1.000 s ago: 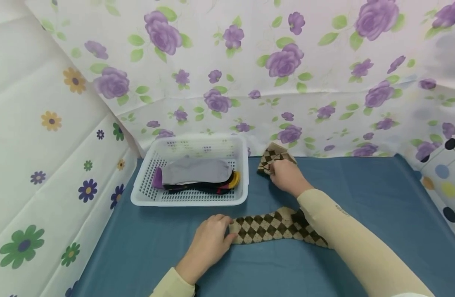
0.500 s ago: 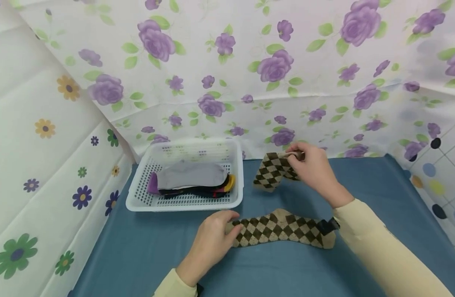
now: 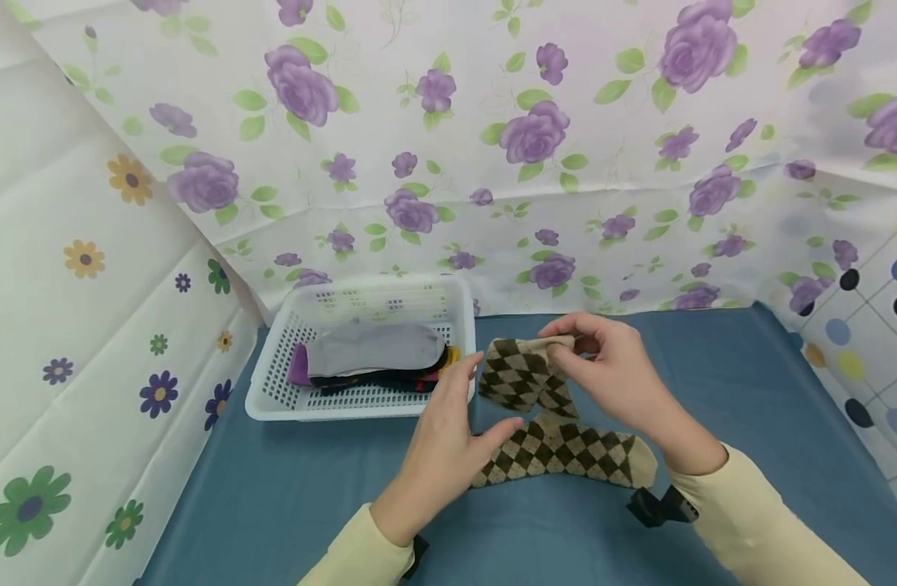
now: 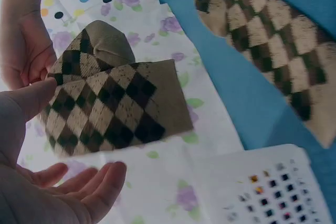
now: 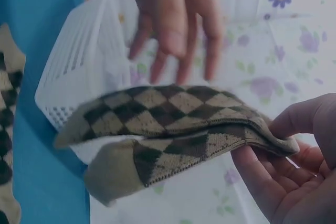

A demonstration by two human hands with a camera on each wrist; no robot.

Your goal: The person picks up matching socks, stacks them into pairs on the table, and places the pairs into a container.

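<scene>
My right hand [image 3: 620,374] pinches a brown-and-beige argyle sock [image 3: 518,374] between thumb and fingers, and the sock hangs folded over in two layers above the table. My left hand [image 3: 452,443] is beside it, thumb and fingers spread apart. In the left wrist view the left thumb overlaps the sock's edge [image 4: 105,108]; whether it touches cannot be told. The right wrist view shows the left hand's fingers [image 5: 173,40] just above the sock. A matching argyle sock [image 3: 595,456] lies flat on the table, its left part hidden behind my left hand.
A white perforated plastic basket [image 3: 360,413] stands at the back left, holding a grey folded sock [image 3: 375,346] over dark, purple and yellow pieces. Blue cloth [image 3: 712,382] covers the table. Flower-patterned sheeting [image 3: 448,163] rises behind.
My right hand has lifted the second sock from the back of the table and brought it nearer. The left hand has left the flat sock's end and moved up toward the held one, opening wider.
</scene>
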